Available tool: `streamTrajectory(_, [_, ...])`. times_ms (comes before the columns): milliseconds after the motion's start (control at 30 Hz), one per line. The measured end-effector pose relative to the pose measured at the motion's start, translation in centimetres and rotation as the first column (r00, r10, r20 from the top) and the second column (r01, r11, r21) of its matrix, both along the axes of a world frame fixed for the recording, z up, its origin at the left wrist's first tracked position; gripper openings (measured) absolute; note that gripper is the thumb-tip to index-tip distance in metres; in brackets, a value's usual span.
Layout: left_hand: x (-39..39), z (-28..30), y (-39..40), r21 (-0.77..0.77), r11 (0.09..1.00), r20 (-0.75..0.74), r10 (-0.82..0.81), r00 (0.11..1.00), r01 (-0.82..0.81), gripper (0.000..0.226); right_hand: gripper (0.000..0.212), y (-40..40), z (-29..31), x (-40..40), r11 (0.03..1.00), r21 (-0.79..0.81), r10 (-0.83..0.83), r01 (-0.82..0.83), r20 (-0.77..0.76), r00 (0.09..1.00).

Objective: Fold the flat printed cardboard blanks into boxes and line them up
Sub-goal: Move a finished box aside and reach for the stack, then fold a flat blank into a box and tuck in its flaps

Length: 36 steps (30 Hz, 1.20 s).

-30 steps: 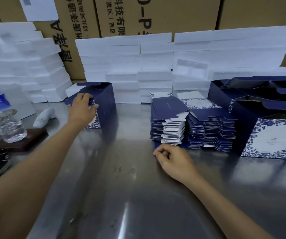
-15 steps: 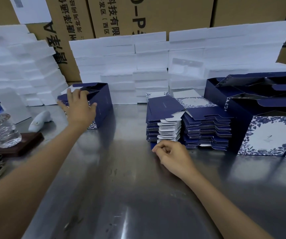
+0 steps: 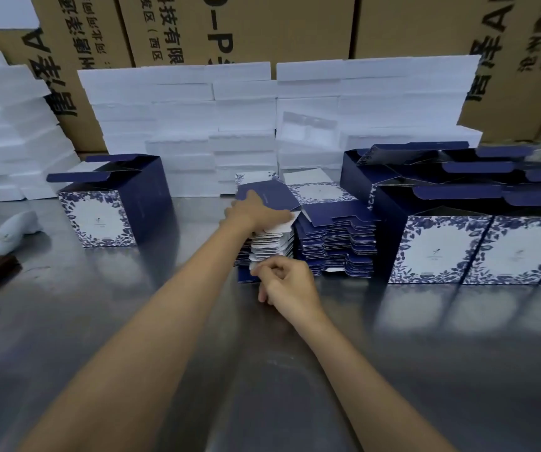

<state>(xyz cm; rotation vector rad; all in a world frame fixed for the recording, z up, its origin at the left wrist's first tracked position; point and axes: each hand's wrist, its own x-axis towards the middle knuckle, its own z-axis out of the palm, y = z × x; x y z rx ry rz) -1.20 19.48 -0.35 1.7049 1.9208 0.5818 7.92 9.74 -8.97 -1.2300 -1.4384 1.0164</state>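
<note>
Two heaps of flat navy blanks (image 3: 334, 243) sit side by side toward the middle of the steel counter (image 3: 106, 321), short of its back edge. On the left heap, the left hand (image 3: 257, 214) lies across the top blank (image 3: 267, 197), fingers reaching over it; whether they actually clutch it I cannot tell. The right hand (image 3: 287, 280) rests at the near foot of that heap, fingers curled, pinching the edge of a low blank. One folded box (image 3: 112, 203), flaps open, stands alone toward the counter's left. More folded boxes (image 3: 477, 220) are lined up at the right edge. White foam slabs (image 3: 217, 125) are stacked along the back edge, brown cartons (image 3: 262, 27) behind them.
</note>
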Motion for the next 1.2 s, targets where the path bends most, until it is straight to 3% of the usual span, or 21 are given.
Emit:
streamTrajectory(133, [-0.3, -1.5, -0.4, 0.189, 0.970, 0.083, 0.137, 0.987, -0.150, 0.084, 0.022, -0.7, 1.3, 1.7, 0.942, 0.270, -0.225, 0.198, 0.074, 0.971])
streamTrajectory(300, [-0.9, -1.5, -3.4, 0.414, 0.888, 0.154, 0.148, 0.977, -0.200, 0.080, 0.016, -0.5, 3.2, 5.5, 0.691, 0.411, -0.576, 0.595, -0.184, 0.796])
streamTrajectory(367, [-1.0, -1.0, -5.0, 0.516, 0.832, 0.209, 0.108, 0.972, -0.204, 0.084, 0.013, -0.2, 3.6, 7.0, 0.613, 0.428, -0.634, 0.664, -0.236, 0.737])
streamTrajectory(433, [-0.9, -0.6, -6.5, 0.598, 0.775, 0.259, 0.052, 0.964, -0.203, 0.088, 0.016, 0.1, 3.9, 8.2, 0.650, 0.378, -0.596, 0.659, -0.284, 0.751])
streamTrajectory(533, [-0.9, 0.0, -8.6, 0.684, 0.699, 0.288, 0.001, 0.958, -0.207, 0.092, 0.023, 0.2, 4.4, 9.2, 0.802, 0.207, -0.473, 0.560, -0.351, 0.808])
streamTrajectory(600, [-0.8, 0.1, -9.7, 0.716, 0.670, 0.287, -0.029, 0.957, -0.195, 0.092, 0.026, 0.2, 4.5, 9.2, 0.854, 0.155, -0.429, 0.496, -0.328, 0.842])
streamTrajectory(800, [-0.4, -0.5, -11.3, 0.704, 0.682, 0.324, -0.059, 0.944, -0.199, 0.088, 0.038, 0.4, 4.3, 9.0, 0.882, 0.145, -0.410, 0.449, -0.237, 0.881])
streamTrajectory(933, [-0.5, -1.0, -11.6, 0.665, 0.713, 0.384, -0.071, 0.920, -0.223, 0.083, 0.022, 0.5, 4.3, 9.3, 0.888, 0.130, -0.409, 0.442, -0.221, 0.885])
streamTrajectory(1033, [-0.1, -1.2, -12.3, 0.691, 0.682, 0.403, -0.085, 0.911, -0.242, 0.075, 0.013, 0.4, 4.8, 9.3, 0.911, 0.046, -0.377, 0.411, -0.317, 0.870])
streamTrajectory(1100, [0.3, -1.2, -12.6, 0.724, 0.658, 0.366, -0.110, 0.924, -0.208, 0.072, 0.020, 0.1, 5.5, 9.2, 0.934, -0.015, -0.333, 0.357, -0.399, 0.854])
streamTrajectory(1200, [1.1, -1.3, -13.0, 0.775, 0.630, 0.190, -0.156, 0.969, -0.050, 0.079, 0.049, -0.3, 6.1, 8.4, 0.985, -0.011, -0.155, 0.171, -0.480, 0.864])
